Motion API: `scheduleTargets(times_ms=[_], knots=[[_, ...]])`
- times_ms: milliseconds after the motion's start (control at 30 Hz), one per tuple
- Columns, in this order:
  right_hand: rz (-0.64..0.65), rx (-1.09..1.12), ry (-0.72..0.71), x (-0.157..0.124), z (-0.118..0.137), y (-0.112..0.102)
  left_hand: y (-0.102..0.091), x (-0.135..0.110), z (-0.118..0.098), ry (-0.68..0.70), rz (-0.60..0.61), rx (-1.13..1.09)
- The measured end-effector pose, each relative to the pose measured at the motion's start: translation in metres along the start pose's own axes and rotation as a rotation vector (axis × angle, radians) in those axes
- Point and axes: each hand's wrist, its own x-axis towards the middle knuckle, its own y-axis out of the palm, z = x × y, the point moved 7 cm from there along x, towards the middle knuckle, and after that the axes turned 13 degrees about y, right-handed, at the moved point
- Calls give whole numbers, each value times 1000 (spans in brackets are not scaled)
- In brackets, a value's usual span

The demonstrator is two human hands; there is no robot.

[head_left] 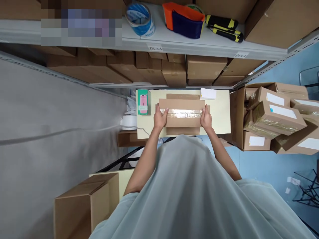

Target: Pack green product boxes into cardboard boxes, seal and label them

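A cardboard box (184,121) lies in front of me on the pale table, between my two hands. Shiny clear tape runs across its upper face from side to side, and cardboard flaps stick out beyond its far and near edges. My left hand (160,117) grips the box's left end, thumb on the upper face and fingers along the side. At the opposite end, my right hand (206,117) holds the box in much the same way. A green box with a pink picture (143,102) stands left of my left hand. Behind the right end sits a small white stack (208,94).
Taped parcels (277,118) fill a large carton (236,116) right of the table (220,116). Above the far edge, a shelf (174,43) carries a blue tape roll (140,20), an orange-and-navy tape dispenser (184,20) and yellow-black cutters (224,28). An open carton (104,199) stands lower left.
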Motion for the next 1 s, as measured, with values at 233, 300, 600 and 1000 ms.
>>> scheduleTargets(times_ms=[233,300,600,1000], knots=[[2,123,-80,-6,8,-10,-1,-3,-1,-39,-18,1],[13,138,-64,-10,7,-10,-2,-7,-6,-37,-31,25],[27,175,-99,-24,13,-6,-3,-16,-8,-46,-4,37],[297,430,237,-17,-5,7,-5,-3,-5,-141,38,-161]])
